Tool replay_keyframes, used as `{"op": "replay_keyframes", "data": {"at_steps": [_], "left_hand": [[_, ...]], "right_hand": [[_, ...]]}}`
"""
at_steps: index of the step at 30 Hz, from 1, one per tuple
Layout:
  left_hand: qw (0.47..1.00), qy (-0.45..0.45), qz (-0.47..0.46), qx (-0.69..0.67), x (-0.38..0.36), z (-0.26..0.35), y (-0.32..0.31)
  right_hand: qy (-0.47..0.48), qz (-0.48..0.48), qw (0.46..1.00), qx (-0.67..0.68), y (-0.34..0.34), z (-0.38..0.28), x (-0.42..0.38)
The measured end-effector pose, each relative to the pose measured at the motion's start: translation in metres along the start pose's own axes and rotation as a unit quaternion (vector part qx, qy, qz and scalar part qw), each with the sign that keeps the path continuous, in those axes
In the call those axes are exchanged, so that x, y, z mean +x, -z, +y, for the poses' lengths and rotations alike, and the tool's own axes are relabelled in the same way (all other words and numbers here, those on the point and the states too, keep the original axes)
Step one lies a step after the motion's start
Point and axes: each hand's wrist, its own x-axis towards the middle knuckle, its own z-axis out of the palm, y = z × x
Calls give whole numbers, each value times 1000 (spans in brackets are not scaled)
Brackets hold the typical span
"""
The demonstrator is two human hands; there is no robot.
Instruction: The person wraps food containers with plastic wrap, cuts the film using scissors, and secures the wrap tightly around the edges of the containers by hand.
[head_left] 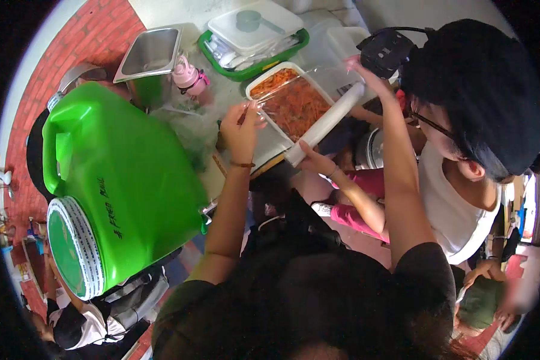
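A sheet of clear plastic wrap [285, 99] stretches over a white rectangular tub [251, 90] of shredded orange food [300, 108] that looks like carrot. At the sheet's left edge, my left hand [240, 129] is closed in a pinch on the film, a band around its wrist. My right hand [369, 75] is raised at the far right corner, its fingers closed on the film there. Between us lies the white roll of wrap [330, 123], slanting along the tub's near right side. Another person's hand [315, 161] supports its lower end.
A person in a black cap [468, 90] stands close on my right. To the left is a large green jug [126, 180]. Behind stand a steel pan [153, 51], a pink bottle [187, 75] and a green basket [246, 73] with a white lid [222, 27].
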Motion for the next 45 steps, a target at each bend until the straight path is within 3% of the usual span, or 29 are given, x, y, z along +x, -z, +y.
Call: {"op": "replay_keyframes", "data": {"at_steps": [2,4,7,8,12,15,21,30,45], "left_hand": [[999,25,16,14,4,-6,4],[998,50,31,-15,10,-18,5],[993,84,61,-53,19,-27,3],[991,96,73,-63,21,-28,3],[985,117,94,-80,35,-34,5],[982,118,106,-105,42,-42,6],[986,103,113,-68,58,-58,5],[991,86,99,-29,75,-60,-4],[994,67,81,-32,85,-69,-12]], "right_hand": [[-91,-54,985,135,1,-8,11],[-187,-106,933,288,-1,-17,21],[-264,-110,877,386,-8,-38,37],[-279,-73,881,375,-10,-47,41],[-271,-74,880,384,-26,-42,61],[-264,-132,893,340,-34,-37,74],[-230,-67,889,390,-58,-26,73],[-302,-107,876,360,-55,-5,67],[-305,-112,880,345,-50,16,62]]}}
